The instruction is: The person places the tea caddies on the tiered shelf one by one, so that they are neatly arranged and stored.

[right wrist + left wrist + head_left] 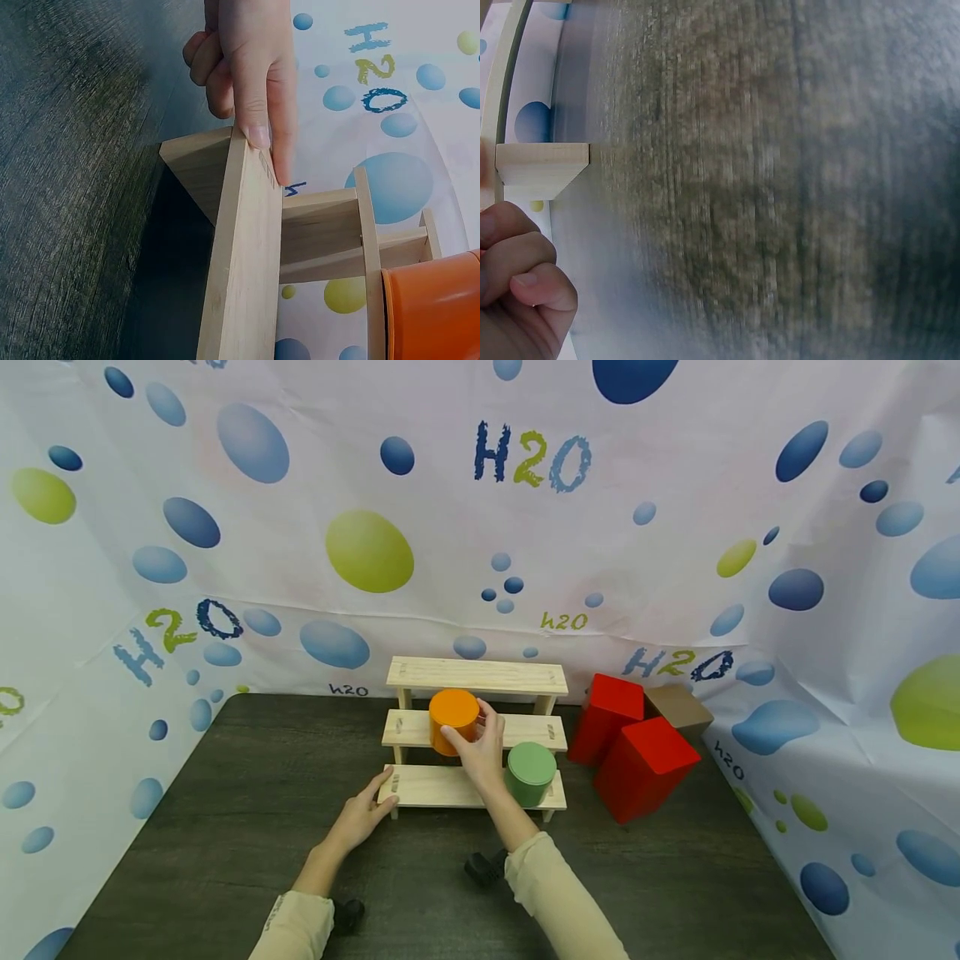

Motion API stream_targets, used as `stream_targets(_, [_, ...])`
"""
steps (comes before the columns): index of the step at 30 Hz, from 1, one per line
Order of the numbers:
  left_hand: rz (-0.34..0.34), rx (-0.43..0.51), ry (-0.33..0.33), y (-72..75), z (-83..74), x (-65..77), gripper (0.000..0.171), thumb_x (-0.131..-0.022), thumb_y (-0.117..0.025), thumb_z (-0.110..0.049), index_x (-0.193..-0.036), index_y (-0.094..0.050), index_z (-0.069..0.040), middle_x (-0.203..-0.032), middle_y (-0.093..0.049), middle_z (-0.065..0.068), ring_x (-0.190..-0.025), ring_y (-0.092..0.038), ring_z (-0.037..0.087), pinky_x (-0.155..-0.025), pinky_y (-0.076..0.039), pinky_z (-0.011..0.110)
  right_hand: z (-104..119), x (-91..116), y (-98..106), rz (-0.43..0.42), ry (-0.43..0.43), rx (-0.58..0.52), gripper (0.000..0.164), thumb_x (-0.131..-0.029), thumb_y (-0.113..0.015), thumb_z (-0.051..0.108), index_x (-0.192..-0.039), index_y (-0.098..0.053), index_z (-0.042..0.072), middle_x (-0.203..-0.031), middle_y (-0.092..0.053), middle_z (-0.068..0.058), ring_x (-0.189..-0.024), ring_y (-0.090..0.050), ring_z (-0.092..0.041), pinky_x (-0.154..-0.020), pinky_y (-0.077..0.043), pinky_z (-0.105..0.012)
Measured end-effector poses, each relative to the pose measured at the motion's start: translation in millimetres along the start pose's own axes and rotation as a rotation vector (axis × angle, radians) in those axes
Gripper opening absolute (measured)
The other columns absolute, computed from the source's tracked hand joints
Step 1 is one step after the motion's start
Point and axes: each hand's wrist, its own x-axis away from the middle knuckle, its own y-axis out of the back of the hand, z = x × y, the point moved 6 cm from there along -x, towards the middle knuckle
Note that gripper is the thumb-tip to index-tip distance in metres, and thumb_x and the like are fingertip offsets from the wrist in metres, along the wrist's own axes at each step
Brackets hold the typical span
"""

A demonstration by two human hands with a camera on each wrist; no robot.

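Set low on pale wooden three-tier stand (442,787): green cylinder (532,770). Gripped by right hand (483,749) at middle tier, release apparently pending: orange cylinder (452,712). Pinched by left hand (360,818): stand end.

1. Step shelf (442,785), the clock's centre in the head view: pale blond wood with small darker patches near the plank ends.
2. Orange cylinder (453,703), 11 o'clock: plain, its top a lighter orange than its side.
3. Green cylinder (531,772), 4 o'clock: plain, soft green.
4. Farther red block (606,718) and nearer red block (641,772), around 3 o'clock: solid bright red.
5. Box (681,708), just before 3 o'clock: plain brown.
6. Tabletop (247,818): dark grey-brown, streaked like wood grain.
7. Backdrop (435,402): white, scattered with blue and lime ovals; the 12 o'clock "H2O" runs dark blue, lime, light blue.
8. Right sleeve (562,893), 5 o'clock, and left sleeve (296,927), between 7 and 8: cream.
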Motion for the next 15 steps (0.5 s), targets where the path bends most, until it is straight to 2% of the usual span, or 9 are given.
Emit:
stream_targets(6, [0.001, -0.002, -0.003, -0.3, 0.5, 0.5, 0.061, -0.092, -0.054, -0.03, -0.144, -0.028, -0.011, -0.046, -0.034, -0.004, -0.04, -0.025, 0.007, -0.043, -0.025, 0.021, -8.2, -3.3, -0.9, -0.031, 0.019, 0.018, 0.067, -0.077, -0.073, 0.013, -0.134, -0.038, 0.002, -0.118, -0.037, -0.018, -0.109, -0.043, -0.032, -0.093, -0.038, -0.045])
stream_targets(15, [-0.012, -0.007, -0.011, 0.2, -1.0, 0.0, 0.061, -0.092, -0.054, -0.03, -0.144, -0.029, -0.009, -0.048, -0.034, -0.004, -0.042, -0.026, 0.009, -0.043, -0.025, 0.023, -7.9, -8.2, -1.0, -0.055, 0.024, 0.061, 0.065, -0.078, -0.073, 0.017, -0.132, -0.039, 0.003, -0.116, -0.039, -0.016, -0.107, -0.043, -0.03, -0.092, -0.039, -0.042])
